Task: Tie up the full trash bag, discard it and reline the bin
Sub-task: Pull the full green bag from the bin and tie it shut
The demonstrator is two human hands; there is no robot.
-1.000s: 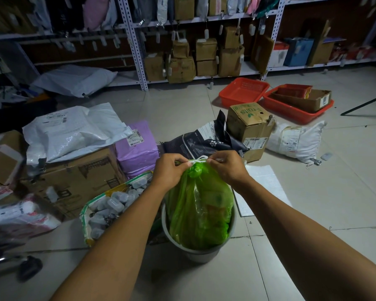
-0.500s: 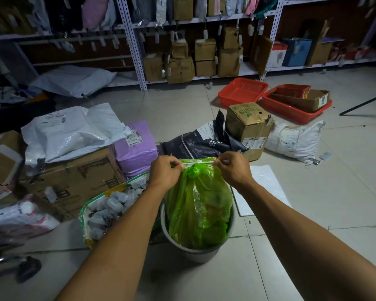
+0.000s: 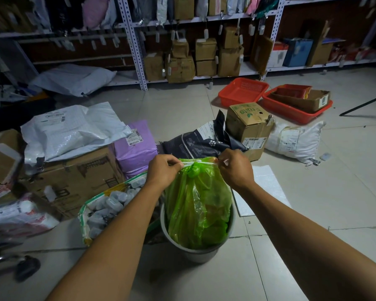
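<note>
One grey bin (image 3: 197, 254) on the floor, directly below both grips. One green trash bag (image 3: 199, 205) standing inside, neck gathered between the two hands. One white drawstring (image 3: 201, 163) stretched taut across: left hand (image 3: 164, 170) pinching one end, right hand (image 3: 236, 169) pinching the other.

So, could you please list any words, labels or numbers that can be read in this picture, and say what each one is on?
"Fruits", in green, upside down: top of the cardboard box behind the green trash bag.
Shipping labels on the purple parcel, white mailer, white sack and that box: too small to read.
Print on the dark mailer and large carton: blurred.
</note>
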